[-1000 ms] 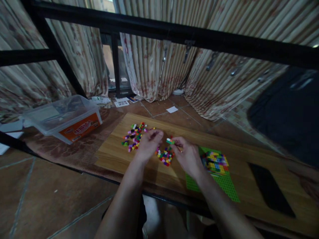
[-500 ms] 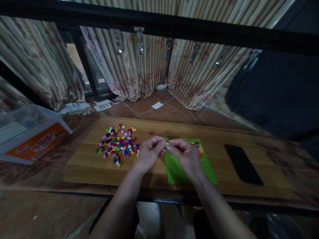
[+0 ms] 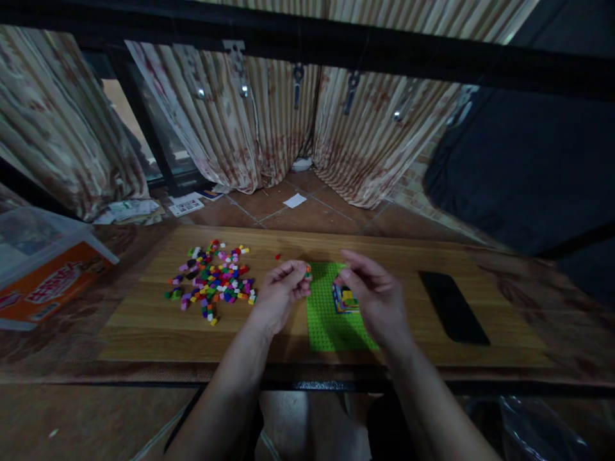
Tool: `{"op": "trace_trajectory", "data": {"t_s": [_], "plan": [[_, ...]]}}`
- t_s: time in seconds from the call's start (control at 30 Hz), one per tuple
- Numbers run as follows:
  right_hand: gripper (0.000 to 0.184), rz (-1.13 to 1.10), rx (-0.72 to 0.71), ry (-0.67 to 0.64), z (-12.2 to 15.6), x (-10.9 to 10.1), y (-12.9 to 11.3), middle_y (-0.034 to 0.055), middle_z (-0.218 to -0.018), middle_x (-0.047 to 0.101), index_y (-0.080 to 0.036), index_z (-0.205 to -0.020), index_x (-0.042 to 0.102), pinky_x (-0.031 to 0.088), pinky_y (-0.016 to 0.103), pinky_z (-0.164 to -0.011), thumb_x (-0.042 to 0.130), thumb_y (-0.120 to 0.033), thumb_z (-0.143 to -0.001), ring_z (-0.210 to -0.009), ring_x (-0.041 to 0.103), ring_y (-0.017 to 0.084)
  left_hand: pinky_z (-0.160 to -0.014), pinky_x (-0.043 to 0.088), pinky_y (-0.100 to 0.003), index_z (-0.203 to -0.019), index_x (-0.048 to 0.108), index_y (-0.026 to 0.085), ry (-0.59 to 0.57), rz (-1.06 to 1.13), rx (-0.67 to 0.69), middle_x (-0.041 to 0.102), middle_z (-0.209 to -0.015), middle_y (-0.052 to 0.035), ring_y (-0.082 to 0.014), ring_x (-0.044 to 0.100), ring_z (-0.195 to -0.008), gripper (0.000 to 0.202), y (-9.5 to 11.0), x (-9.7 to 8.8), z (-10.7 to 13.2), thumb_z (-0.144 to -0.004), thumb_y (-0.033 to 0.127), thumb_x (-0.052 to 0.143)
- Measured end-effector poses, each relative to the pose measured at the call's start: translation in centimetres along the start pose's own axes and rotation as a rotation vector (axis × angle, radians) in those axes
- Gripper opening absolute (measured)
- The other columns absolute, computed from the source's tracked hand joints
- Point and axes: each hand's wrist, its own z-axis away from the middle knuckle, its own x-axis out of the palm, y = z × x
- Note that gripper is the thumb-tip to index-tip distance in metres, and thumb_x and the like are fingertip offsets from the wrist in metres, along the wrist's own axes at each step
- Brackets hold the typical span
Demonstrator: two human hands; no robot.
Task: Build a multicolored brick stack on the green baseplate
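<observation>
A green baseplate (image 3: 331, 323) lies on a wooden board (image 3: 144, 320), and a small patch of coloured bricks (image 3: 344, 299) is built on it. To the left a loose pile of small coloured bricks (image 3: 211, 285) is spread on the board. My left hand (image 3: 278, 294) hovers at the plate's left edge, its fingers pinched on a small brick (image 3: 308, 271). My right hand (image 3: 377, 298) is above the plate's right side, fingers curled and apart, with nothing visible in it.
A black phone (image 3: 451, 307) lies on the board to the right. A clear plastic box with an orange label (image 3: 43, 282) stands at the far left. One red brick (image 3: 277, 257) lies alone behind the plate. Curtains and a black bar cross the back.
My hands have parted: half a second ago both pinched one small piece together, now only the left holds it. The view has shifted slightly, and the built patch shows beside my right hand.
</observation>
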Motion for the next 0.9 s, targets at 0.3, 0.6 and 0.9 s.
{"op": "trace_trajectory", "data": {"t_s": [0.3, 0.6, 0.9], "plan": [[0.021, 0.243, -0.127, 0.130, -1.4, -5.9, 1.1, 0.0025, -0.078, 0.072, -0.018, -0.090, 0.069, 0.056, 0.031, -0.064, 0.069, -0.035, -0.077, -0.069, 0.068, 0.017, -0.054, 0.046, -0.018, -0.073, 0.066, 0.013, 0.185, 0.079, -0.103, 0.061, -0.063, 0.0004, -0.0066, 0.055, -0.055, 0.016, 0.1, -0.4, -0.5, -0.064, 0.021, 0.076], [0.014, 0.504, -0.193, -0.067, -1.2, -7.3, 2.1, 0.0049, -0.096, 0.070, -0.022, -0.087, 0.071, 0.051, 0.037, -0.084, 0.063, -0.033, -0.083, -0.092, 0.066, 0.020, -0.053, 0.046, -0.017, -0.073, 0.067, 0.012, 0.193, 0.051, -0.113, 0.062, -0.063, 0.0005, -0.0062, 0.056, -0.055, 0.016, -0.2, -0.3, -0.6, -0.063, 0.020, 0.077], [0.015, 0.491, -0.100, -0.058, -1.4, -7.1, 4.1, 0.0065, -0.108, 0.065, -0.024, -0.085, 0.074, 0.046, 0.041, -0.091, 0.066, -0.036, -0.079, -0.103, 0.061, 0.023, -0.053, 0.046, -0.017, -0.074, 0.066, 0.012, 0.195, 0.023, -0.103, 0.063, -0.062, 0.0000, -0.0069, 0.057, -0.054, 0.018, 0.0, -0.3, -0.6, -0.064, 0.022, 0.077]]}}
